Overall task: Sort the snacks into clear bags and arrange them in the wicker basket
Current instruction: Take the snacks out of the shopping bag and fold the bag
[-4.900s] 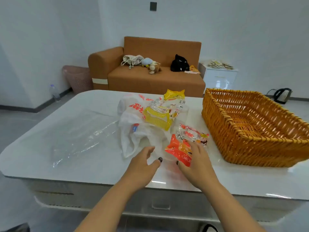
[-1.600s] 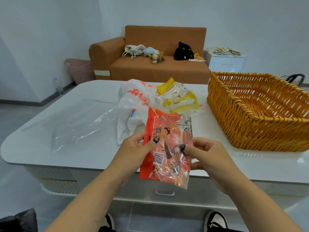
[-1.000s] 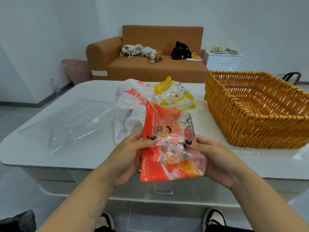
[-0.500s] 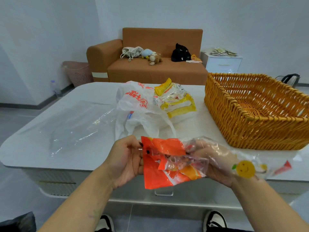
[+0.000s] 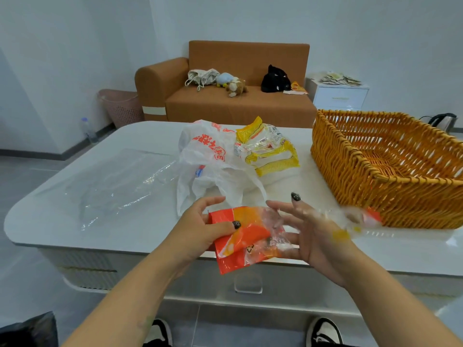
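My left hand point(image 5: 200, 230) pinches an orange snack packet point(image 5: 239, 249) with the thumb on top, just over the table's near edge. My right hand point(image 5: 317, 236) has spread, straight fingers under the packet's right end. A blurred clear bag with a yellow sticker point(image 5: 352, 220) is draped over that hand. The wicker basket point(image 5: 390, 182) stands to the right with nothing visible inside. A yellow snack packet point(image 5: 271, 152) lies behind, beside a white plastic shopping bag point(image 5: 208, 162). Flat clear bags point(image 5: 117, 184) lie on the left of the table.
The white table point(image 5: 62, 221) has rounded corners and its near edge runs under my hands. An orange sofa point(image 5: 240, 103) with toys, a white cabinet point(image 5: 338, 96) and a pink bin point(image 5: 120, 106) stand behind. My shoes point(image 5: 323, 331) show below.
I lifted the orange packet off the table and turned it in both hands. In the last half second my right hand's fingers spread and the clear bag swung right, now blurred.
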`<state>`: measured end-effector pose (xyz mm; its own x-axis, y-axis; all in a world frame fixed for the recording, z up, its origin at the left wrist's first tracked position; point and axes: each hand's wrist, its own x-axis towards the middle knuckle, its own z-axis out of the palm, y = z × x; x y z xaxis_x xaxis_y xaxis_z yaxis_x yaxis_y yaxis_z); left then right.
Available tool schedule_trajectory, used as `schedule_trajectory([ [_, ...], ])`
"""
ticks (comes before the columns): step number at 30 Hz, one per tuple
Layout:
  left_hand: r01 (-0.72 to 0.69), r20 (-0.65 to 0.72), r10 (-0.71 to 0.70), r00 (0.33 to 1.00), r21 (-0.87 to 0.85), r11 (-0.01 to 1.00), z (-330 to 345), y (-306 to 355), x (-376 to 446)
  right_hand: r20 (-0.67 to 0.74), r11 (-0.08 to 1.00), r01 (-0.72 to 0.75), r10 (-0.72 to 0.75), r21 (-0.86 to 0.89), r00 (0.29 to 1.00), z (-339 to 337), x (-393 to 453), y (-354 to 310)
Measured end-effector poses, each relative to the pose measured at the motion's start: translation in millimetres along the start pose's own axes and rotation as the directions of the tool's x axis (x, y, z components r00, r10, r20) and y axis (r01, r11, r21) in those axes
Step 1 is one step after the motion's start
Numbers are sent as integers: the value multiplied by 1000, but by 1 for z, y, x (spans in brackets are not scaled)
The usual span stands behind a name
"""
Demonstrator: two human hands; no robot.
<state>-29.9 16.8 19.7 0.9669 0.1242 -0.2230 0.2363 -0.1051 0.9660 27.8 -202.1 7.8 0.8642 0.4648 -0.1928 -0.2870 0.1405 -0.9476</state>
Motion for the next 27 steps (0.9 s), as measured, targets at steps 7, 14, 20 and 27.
schedule_trajectory([
  [7,-110,-92,127,988,167,980,-2,1,-4,-21,994,-37,35,-105,999,21,6,1],
  [14,-28,-3,28,1000,51,998,-11,2,-8,-146,958,160,-198,-238,969,39,7,10],
  [20,-142,-175,194,965,273,952,-18,1,-18,-121,927,150,-202,-343,972,52,1,15],
  [27,-183,-376,355,856,421,889,-27,-2,-39,-59,911,-139,126,-387,990,55,-14,17],
])
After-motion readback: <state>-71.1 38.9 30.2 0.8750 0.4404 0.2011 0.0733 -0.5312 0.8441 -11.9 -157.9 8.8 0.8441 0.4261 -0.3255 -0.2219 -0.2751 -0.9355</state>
